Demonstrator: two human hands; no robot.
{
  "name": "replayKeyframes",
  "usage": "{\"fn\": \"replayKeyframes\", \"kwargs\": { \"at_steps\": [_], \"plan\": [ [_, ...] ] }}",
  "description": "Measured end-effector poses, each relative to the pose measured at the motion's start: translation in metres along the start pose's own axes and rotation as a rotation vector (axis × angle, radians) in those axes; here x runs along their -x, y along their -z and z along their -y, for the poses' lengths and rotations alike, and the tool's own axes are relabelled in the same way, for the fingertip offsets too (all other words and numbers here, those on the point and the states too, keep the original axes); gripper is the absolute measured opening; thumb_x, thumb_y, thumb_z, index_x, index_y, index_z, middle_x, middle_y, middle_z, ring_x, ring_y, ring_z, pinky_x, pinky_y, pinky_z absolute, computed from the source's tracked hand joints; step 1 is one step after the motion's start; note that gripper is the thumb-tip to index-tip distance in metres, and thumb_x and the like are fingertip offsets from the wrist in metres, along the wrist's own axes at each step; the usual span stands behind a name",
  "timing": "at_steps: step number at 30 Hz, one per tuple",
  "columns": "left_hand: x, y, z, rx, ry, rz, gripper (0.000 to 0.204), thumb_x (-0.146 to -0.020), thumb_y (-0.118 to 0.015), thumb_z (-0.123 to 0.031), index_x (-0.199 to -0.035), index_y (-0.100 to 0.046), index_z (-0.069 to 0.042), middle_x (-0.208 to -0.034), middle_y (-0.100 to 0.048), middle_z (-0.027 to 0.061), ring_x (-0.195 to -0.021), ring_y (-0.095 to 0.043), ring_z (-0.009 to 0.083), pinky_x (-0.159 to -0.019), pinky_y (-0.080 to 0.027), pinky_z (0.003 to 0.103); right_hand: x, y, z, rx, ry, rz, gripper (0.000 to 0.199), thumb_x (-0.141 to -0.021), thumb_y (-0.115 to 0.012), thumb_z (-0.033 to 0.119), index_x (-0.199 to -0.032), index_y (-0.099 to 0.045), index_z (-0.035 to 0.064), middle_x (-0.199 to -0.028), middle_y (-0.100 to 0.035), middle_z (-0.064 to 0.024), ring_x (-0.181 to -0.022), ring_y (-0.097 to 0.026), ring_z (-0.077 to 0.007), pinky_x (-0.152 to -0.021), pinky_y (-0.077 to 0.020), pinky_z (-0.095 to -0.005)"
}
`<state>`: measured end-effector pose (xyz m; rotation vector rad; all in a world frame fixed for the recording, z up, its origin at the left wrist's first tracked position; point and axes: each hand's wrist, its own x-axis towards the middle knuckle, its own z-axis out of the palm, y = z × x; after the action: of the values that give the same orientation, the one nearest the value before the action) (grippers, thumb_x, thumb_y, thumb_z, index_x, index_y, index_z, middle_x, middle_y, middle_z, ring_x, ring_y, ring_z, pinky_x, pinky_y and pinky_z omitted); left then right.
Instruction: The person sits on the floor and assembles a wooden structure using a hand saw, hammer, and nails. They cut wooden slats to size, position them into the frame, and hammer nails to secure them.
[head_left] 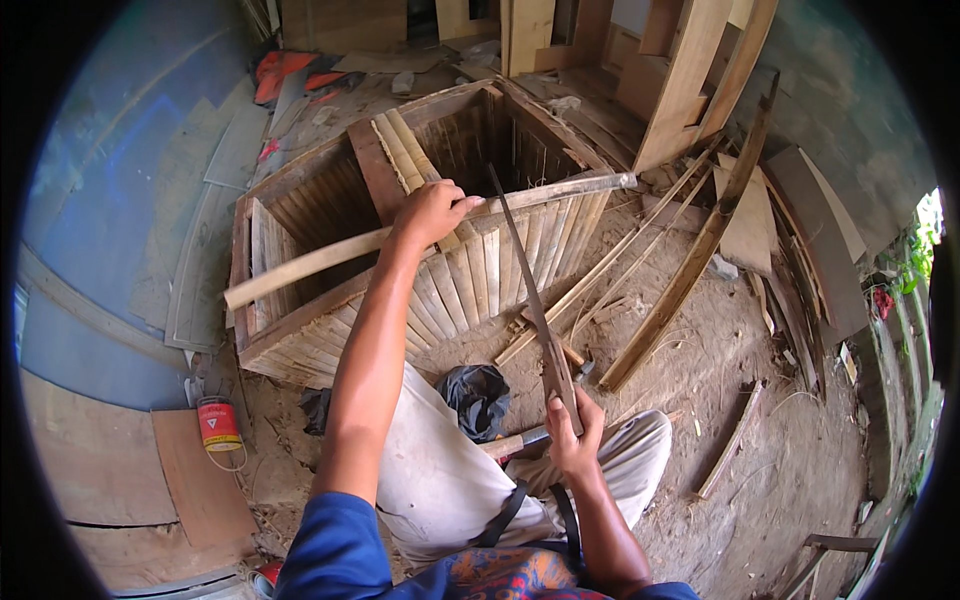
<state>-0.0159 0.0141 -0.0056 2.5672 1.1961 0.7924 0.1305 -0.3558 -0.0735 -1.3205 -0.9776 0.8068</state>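
Note:
A long bamboo strip (310, 264) lies slantwise across the near rim of a wooden box frame (470, 270) walled with bamboo slats. My left hand (432, 211) is closed over the strip near its middle, pressing it at the rim. In my right hand (576, 432), the fingers are wrapped round the handle end of a handsaw (537, 305) with a long, tapering dark blade. Its blade crosses the strip just right of my left hand, tip pointing away over the box. Whether its teeth bite into the strip is too small to tell.
A black plastic bag (474, 402) and a wooden tool handle (515, 442) lie by my legs. Long bamboo pieces (690, 285) and scrap boards spread to the right. A red can (219, 425) stands at left. Plywood panels (680, 80) lean at the back.

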Motion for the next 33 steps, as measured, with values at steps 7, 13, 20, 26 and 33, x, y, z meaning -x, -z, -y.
{"fn": "replayKeyframes", "kwargs": {
  "at_steps": [7,13,20,26,33],
  "plan": [
    [0.002,-0.027,-0.015,-0.174,0.199,-0.13,0.04,-0.094,-0.065,-0.043,-0.116,-0.063,-0.009,-0.112,-0.065,0.0134,-0.112,-0.059,0.036,-0.092,-0.045,0.053,-0.009,-0.003,0.003,-0.01,-0.076,-0.023,0.031,-0.097,-0.062,0.024,-0.079,-0.053,0.0006,-0.06,-0.049,-0.0006,-0.058,-0.045,-0.0088,-0.052,-0.0366,-0.03],
    [-0.006,-0.036,-0.03,-0.333,0.499,-0.121,0.038,-0.096,-0.054,-0.031,-0.126,-0.058,-0.008,-0.143,-0.051,0.0149,-0.141,-0.038,0.0347,-0.113,-0.027,0.063,-0.011,0.009,0.004,0.041,-0.075,-0.01,0.032,-0.096,-0.062,0.024,-0.077,-0.052,0.0004,-0.059,-0.047,-0.002,-0.057,-0.043,-0.0096,-0.051,-0.0349,-0.0311],
    [-0.006,-0.037,-0.034,-0.307,0.509,-0.047,0.044,-0.093,-0.05,-0.024,-0.134,-0.053,-0.007,-0.154,-0.042,0.0151,-0.15,-0.027,0.0346,-0.117,-0.018,0.068,-0.015,0.014,0.012,0.122,-0.024,0.009,0.031,-0.094,-0.064,0.021,-0.076,-0.051,0.0002,-0.057,-0.043,-0.0048,-0.054,-0.04,-0.0119,-0.05,-0.0331,-0.0333],
    [-0.004,-0.042,-0.033,-0.406,0.474,-0.122,0.038,-0.094,-0.051,-0.022,-0.13,-0.055,-0.01,-0.146,-0.048,0.0131,-0.145,-0.034,0.032,-0.115,-0.024,0.069,0.0,0.03,0.01,0.16,0.02,0.048,0.029,-0.095,-0.061,0.023,-0.081,-0.058,-0.0025,-0.06,-0.05,-0.0061,-0.054,-0.047,-0.0136,-0.051,-0.0374,-0.0305],
    [-0.003,-0.041,-0.035,-0.376,0.426,-0.08,0.038,-0.092,-0.05,-0.019,-0.127,-0.055,-0.004,-0.147,-0.047,0.0164,-0.145,-0.035,0.0336,-0.114,-0.026,0.069,-0.024,0.023,-0.004,0.039,0.008,0.034,0.045,-0.097,-0.061,0.043,-0.088,-0.06,-0.0012,-0.063,-0.052,0.0025,-0.052,-0.045,-0.0057,-0.046,-0.0319,-0.0228]
  ]
}}
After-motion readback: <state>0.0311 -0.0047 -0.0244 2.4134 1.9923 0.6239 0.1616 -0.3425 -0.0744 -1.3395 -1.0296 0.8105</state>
